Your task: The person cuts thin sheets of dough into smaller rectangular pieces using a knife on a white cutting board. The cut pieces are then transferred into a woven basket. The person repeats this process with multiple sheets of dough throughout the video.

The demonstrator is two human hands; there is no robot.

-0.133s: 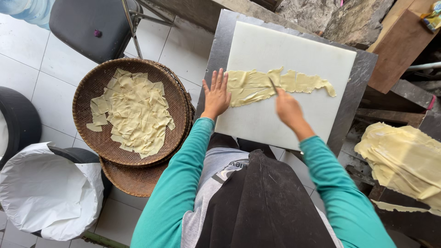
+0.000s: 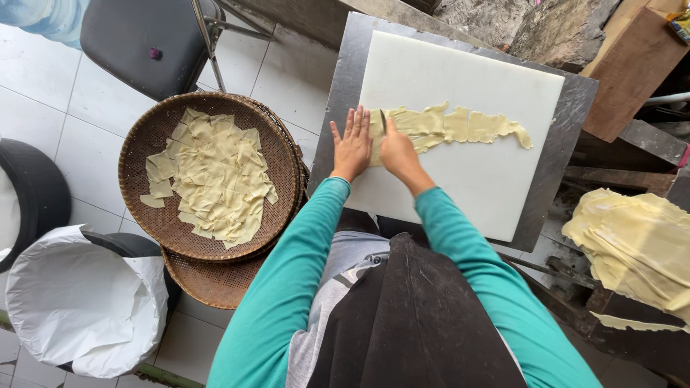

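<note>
A white-tiled floor (image 2: 65,108) fills the left of the frame, and a grey metal worktop (image 2: 575,108) stands at the upper middle, carrying a white cutting board (image 2: 467,179). On the board lies a long, ragged strip of pale yellow dough sheet (image 2: 460,126), running from the board's left edge toward the right. The left hand (image 2: 352,147) lies flat with fingers spread, pressing the strip's left end at the board's edge. The right hand (image 2: 397,149), just beside it, is closed round a thin dark tool (a blade, by the look of it, though too small to tell) set against the dough.

At the left of the frame a round woven tray (image 2: 144,144) holds cut dough pieces (image 2: 208,176), stacked over a second tray. A heap of uncut sheets (image 2: 640,244) sits at the right edge, a white-lined bin (image 2: 79,302) at the lower left.

The hands are nearly touching, so a slip of the tool could catch the left fingers. The thin sheet may also tear or bunch if dragged.
</note>
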